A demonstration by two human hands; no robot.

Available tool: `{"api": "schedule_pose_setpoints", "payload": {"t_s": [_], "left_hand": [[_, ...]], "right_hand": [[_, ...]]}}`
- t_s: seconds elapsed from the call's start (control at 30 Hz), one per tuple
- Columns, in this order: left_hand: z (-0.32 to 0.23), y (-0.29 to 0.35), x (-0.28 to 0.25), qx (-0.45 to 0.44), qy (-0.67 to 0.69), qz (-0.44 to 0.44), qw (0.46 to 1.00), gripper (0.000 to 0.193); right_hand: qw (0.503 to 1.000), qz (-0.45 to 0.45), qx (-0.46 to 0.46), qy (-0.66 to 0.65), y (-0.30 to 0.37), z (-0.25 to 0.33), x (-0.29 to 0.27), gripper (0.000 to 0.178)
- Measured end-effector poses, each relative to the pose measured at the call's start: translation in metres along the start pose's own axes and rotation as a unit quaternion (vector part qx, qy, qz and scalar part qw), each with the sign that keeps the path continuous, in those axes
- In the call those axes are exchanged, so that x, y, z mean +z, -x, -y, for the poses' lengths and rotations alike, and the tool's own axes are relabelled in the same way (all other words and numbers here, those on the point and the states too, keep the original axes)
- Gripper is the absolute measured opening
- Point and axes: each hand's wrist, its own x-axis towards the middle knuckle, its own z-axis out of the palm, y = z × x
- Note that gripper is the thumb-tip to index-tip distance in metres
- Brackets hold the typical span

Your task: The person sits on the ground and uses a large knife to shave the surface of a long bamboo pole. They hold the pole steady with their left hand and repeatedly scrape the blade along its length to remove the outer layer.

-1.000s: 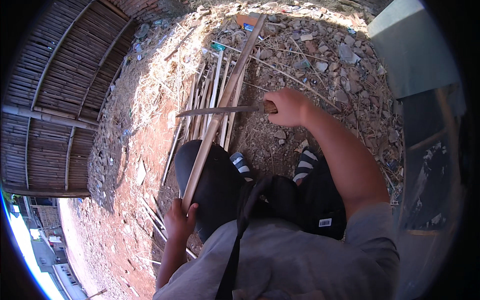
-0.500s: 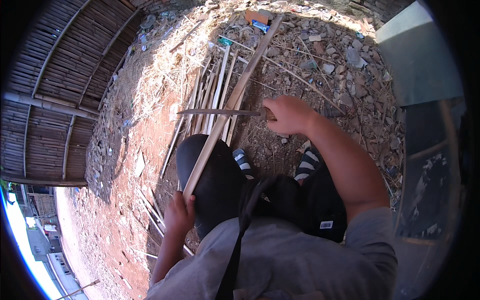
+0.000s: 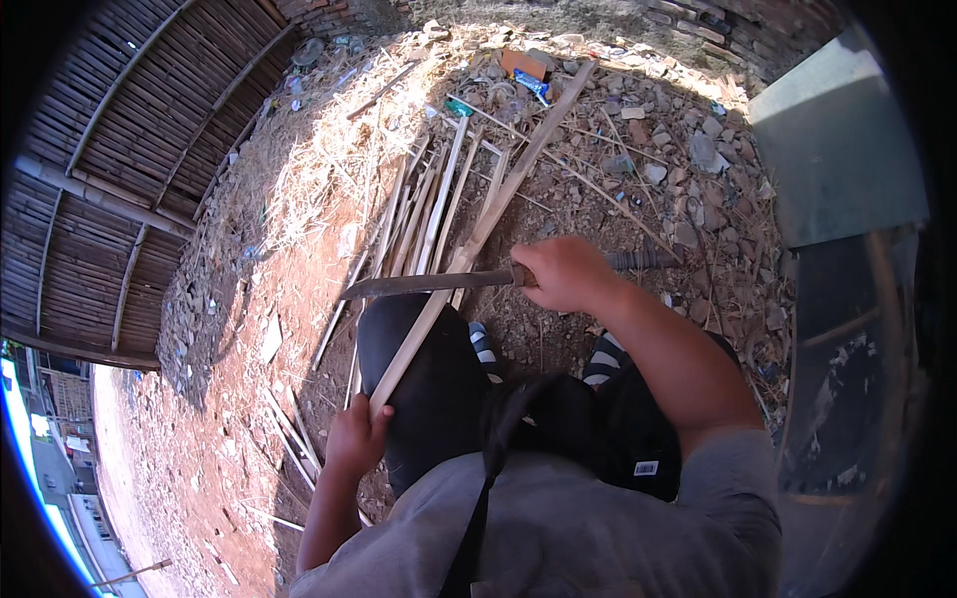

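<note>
My left hand (image 3: 359,435) is closed round the near end of a long flat strip of bamboo or wood (image 3: 498,204). The strip slants away to the upper right, passing over my left knee. In my right hand (image 3: 561,274) is the handle of a machete (image 3: 424,284), its long dark blade pointing left. The blade lies across the strip just beyond the knee; whether it bites into the strip I cannot tell. Several pale cut strips (image 3: 436,204) lie on the ground beyond my left knee.
More thin strips (image 3: 291,429) lie left of my left hand. Stones and rubble (image 3: 688,174) cover the ground ahead and right. A woven bamboo wall (image 3: 110,130) stands left, a grey-green panel (image 3: 837,149) right. My striped sandals (image 3: 603,356) are below the machete.
The machete and my right hand have moved down along the strip toward me, and the blade now tilts slightly. My left hand keeps its hold. The view has shifted a little.
</note>
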Motion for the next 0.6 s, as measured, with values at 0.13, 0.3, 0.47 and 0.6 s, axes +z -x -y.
{"api": "schedule_pose_setpoints", "payload": {"t_s": [0.13,0.3,0.47,0.6], "left_hand": [[0.000,-0.001,-0.001,0.005,0.029,-0.004,1.000,0.045],[-0.006,0.000,-0.013,-0.011,0.022,0.027,0.999,0.045],[0.002,-0.001,-0.007,0.002,0.043,0.029,0.999,0.045],[0.000,-0.003,-0.009,-0.001,0.030,0.018,0.999,0.044]], "right_hand": [[0.995,0.010,0.062,-0.080,-0.009,-0.030,0.011,0.026],[0.997,-0.019,0.059,-0.046,-0.003,-0.011,-0.003,0.023],[0.998,-0.032,0.042,-0.019,-0.010,-0.012,0.009,0.024],[0.988,-0.043,0.135,-0.067,-0.010,-0.042,0.011,0.021]]}}
